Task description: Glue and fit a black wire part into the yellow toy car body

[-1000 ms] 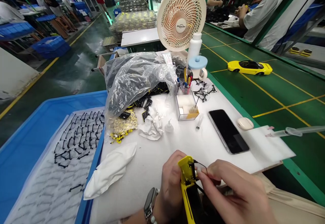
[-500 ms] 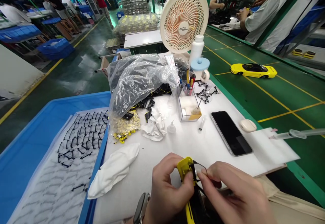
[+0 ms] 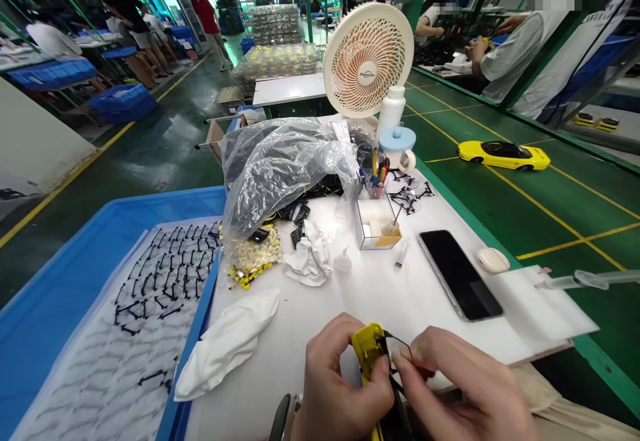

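Note:
My left hand (image 3: 333, 384) is closed around a yellow and black plastic part (image 3: 369, 346), thumb on its near face and fingers behind. Its lower end runs down past the bottom edge of the view, partly hidden by my hands. Close against it on the right, my right hand (image 3: 463, 381) pinches a thin black piece (image 3: 399, 340) between thumb and fingertips. The thin piece bends from the top of the yellow part to those fingertips; whether it is joined there I cannot tell.
Left stands a blue tray (image 3: 150, 209) with rows of black parts. A white cloth (image 3: 227, 344), crumpled tissue (image 3: 307, 259), plastic bag (image 3: 285, 164), clear box (image 3: 379, 238), phone (image 3: 461, 274) and fan (image 3: 367, 61) are on the table. A yellow model car (image 3: 503, 155) is at right.
The whole view has shifted slightly, so everything sits a little lower and further right. Both hands keep the same hold on the yellow part and the thin black piece.

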Demonstrator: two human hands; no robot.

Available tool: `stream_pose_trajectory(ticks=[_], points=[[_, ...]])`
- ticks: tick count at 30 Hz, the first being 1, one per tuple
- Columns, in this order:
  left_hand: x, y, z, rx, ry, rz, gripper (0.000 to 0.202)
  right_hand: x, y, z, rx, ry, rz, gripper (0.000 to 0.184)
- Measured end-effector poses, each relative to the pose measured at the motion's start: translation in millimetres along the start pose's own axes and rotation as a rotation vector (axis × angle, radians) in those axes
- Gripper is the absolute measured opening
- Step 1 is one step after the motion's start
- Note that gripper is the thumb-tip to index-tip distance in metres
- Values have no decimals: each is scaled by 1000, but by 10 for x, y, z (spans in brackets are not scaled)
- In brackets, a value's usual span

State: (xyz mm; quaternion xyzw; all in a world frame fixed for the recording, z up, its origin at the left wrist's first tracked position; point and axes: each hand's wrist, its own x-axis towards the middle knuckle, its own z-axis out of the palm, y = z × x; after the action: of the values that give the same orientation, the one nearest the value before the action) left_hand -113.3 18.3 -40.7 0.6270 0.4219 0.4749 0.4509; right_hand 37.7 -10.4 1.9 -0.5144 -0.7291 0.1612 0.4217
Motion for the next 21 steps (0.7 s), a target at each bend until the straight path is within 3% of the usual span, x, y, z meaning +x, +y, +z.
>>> stream_pose_trajectory(ticks=[2,5,7,9,11,15,18,21], points=[[-11,-17,-17,-1,-22,-20,10,15,37,-65,48,-24,11,13],[-30,-56,-28,-5,-40,-39,9,202,156,-215,123,103,65,11],[-45,-90,-25,-8,-44,-45,9,498,277,-269,178,179,91,10],[-61,-127,-19,-4,-52,-45,8,918,412,-216,182,78,78,8],[-75,-167,-12,1,-58,-43,8,1391,543,-33,49,-231,77,16],[-78,-244,11,-8,-6,-56,11,2148,749,617,-34,-507,-13,11],[-66,-295,27,-31,36,-87,12,2373,835,1125,-111,-670,-63,19],[-61,-344,39,-35,22,-130,11,2356,875,1435,-219,-659,-75,22]])
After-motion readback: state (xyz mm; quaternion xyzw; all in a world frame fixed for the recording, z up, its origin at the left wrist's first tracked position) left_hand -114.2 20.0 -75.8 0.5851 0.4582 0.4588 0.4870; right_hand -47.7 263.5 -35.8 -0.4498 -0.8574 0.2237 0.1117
